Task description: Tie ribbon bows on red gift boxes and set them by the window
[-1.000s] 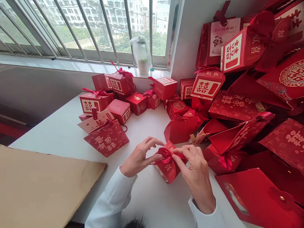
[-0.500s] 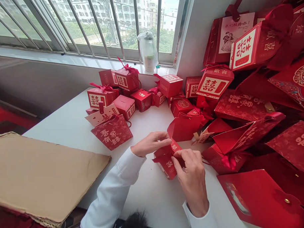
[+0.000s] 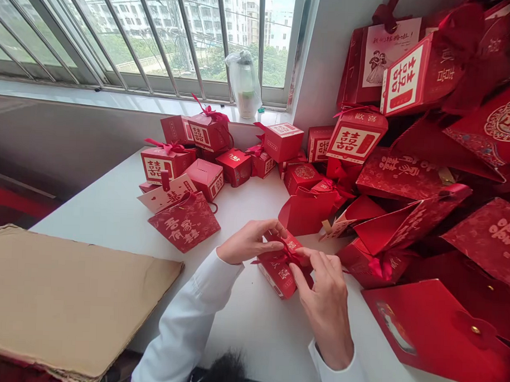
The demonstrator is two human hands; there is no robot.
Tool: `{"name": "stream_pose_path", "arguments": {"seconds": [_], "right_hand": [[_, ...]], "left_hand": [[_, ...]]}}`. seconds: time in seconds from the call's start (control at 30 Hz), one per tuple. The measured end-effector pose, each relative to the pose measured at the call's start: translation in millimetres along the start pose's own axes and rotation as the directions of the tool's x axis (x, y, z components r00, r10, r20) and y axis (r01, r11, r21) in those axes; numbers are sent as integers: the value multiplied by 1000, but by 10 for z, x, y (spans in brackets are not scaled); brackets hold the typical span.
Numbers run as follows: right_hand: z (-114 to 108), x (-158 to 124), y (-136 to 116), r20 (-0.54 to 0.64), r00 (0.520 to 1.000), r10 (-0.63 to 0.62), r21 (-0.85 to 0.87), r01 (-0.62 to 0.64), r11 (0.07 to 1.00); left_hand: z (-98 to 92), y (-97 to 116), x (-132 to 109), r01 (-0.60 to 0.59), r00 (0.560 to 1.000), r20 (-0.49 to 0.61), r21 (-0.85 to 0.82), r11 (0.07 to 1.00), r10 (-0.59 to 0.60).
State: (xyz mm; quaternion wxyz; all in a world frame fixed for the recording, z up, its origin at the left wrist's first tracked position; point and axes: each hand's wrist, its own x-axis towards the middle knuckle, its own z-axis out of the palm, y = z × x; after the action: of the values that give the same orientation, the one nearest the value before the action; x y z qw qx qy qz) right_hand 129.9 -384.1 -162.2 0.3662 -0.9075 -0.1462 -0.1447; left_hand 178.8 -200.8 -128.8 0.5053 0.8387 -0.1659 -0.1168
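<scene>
A small red gift box [image 3: 279,272] with a red ribbon [image 3: 278,257] on top stands on the white table [image 3: 112,214] in front of me. My left hand [image 3: 249,242] pinches the ribbon at the box's left top, fingers closed. From the right, my right hand [image 3: 324,294] pinches the ribbon too, fingertips pressed together over the box's top. Both arms wear white sleeves.
Several small red boxes [image 3: 205,178] cluster at the table's far side below the window. A big heap of red gift bags and boxes [image 3: 426,180] fills the right. Brown cardboard [image 3: 63,296] covers the near left. A plastic-wrapped bottle [image 3: 245,85] stands on the sill.
Both hands have gone on working the ribbon on the small box. A bow seen a second ago was covered, and strands now show again between the fingers. The box has shifted slightly.
</scene>
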Motion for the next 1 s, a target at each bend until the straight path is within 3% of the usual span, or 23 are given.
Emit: {"name": "stream_pose_path", "arguments": {"seconds": [0.3,0.5,0.6,0.7,0.8,0.9,1.0], "right_hand": [[-57,-26,-64,13,999,51,40,-51,998],[-154,-71,-3,2,998,67,-14,-67,998],[-185,-145,96,-47,983,179,42,-178,983],[-143,-218,213,-14,931,364,190,-355,916],[-56,-256,284,137,880,455,390,-470,792],[-22,-264,258,212,856,472,528,-506,682],[-63,-281,173,174,871,459,580,-467,667]], "left_hand": [[26,34,21,-4,997,-73,-32,999,2],[3,-2,-10,-16,999,32,-18,1000,17],[3,-2,-20,-33,999,8,10,999,33],[13,4,-15,-35,999,-29,4,999,35],[27,3,-1,-22,999,-33,-50,999,21],[48,3,9,-8,999,-41,-69,998,6],[80,12,9,-4,998,-66,-66,998,0]]}}
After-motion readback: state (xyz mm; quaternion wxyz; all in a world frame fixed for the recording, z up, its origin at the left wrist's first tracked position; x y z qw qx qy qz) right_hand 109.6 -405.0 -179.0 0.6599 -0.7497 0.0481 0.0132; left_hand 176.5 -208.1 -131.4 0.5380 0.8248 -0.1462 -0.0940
